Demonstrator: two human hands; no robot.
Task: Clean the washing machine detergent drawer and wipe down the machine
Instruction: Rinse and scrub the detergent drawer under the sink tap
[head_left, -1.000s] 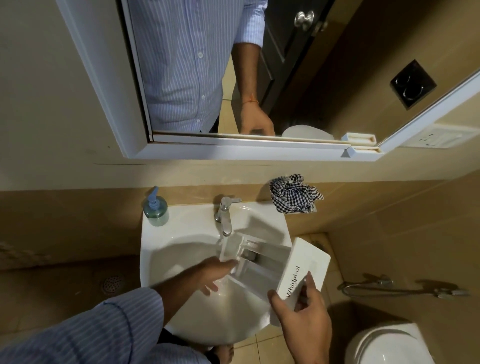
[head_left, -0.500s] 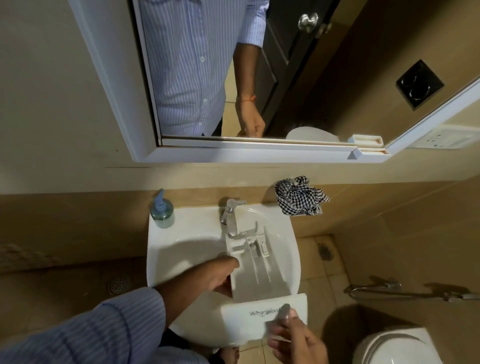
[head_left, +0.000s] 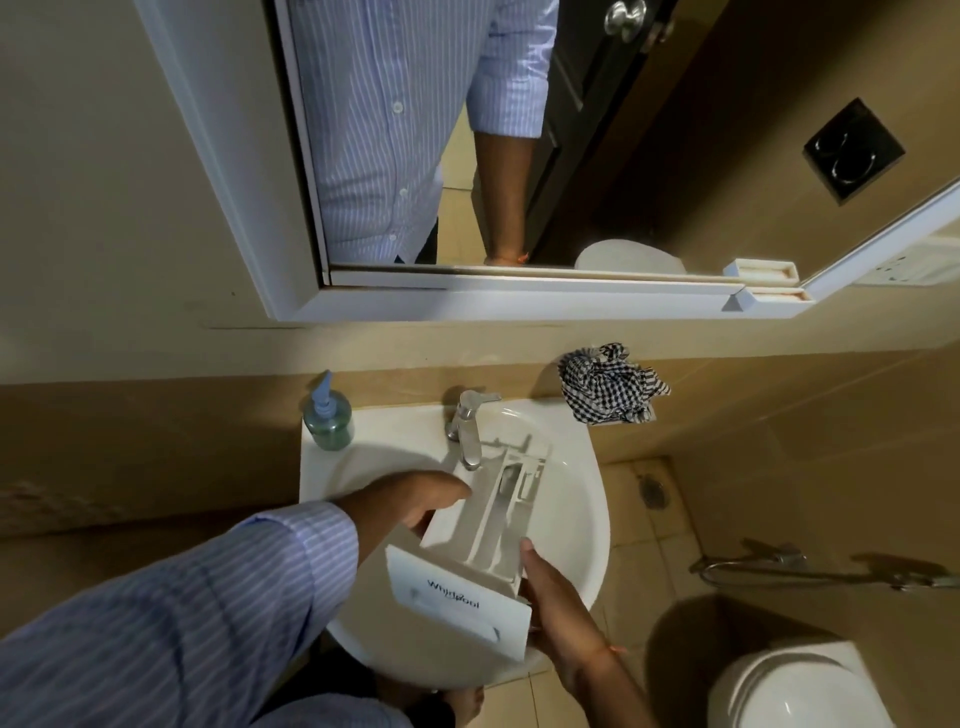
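Holding the detergent drawer (head_left: 488, 525) over the white wash basin (head_left: 582, 540) with both hands, back end up under the chrome tap (head_left: 467, 431), front panel with the brand name toward the person. Looks like the rinse step to me, though no water is visible running from the spout.

Left hand (head_left: 421, 499) is curled round the drawer's left wall near the middle, right hand (head_left: 556, 608) has its fingers wrapped round the right front corner, thumb up on the side wall. So both are closed on it, a decent two-point grip.

If I were doing it: keep the compartments facing up and the back end right under the spout so the flow runs down the channels toward the front. Tilt the front panel lower so gunk drains into the basin and not onto the floor tiles. Wet plastic gets slippery, so I'd keep the right hand under the corner.

Around it, big to small: mirror (head_left: 519, 156) above, toilet (head_left: 795, 691) at lower right, hand sprayer hose (head_left: 810, 571) on the right wall, checkered cloth (head_left: 608, 384) on the ledge behind the basin (probably for wiping the machine), blue soap dispenser (head_left: 327, 415) on the basin's back left corner
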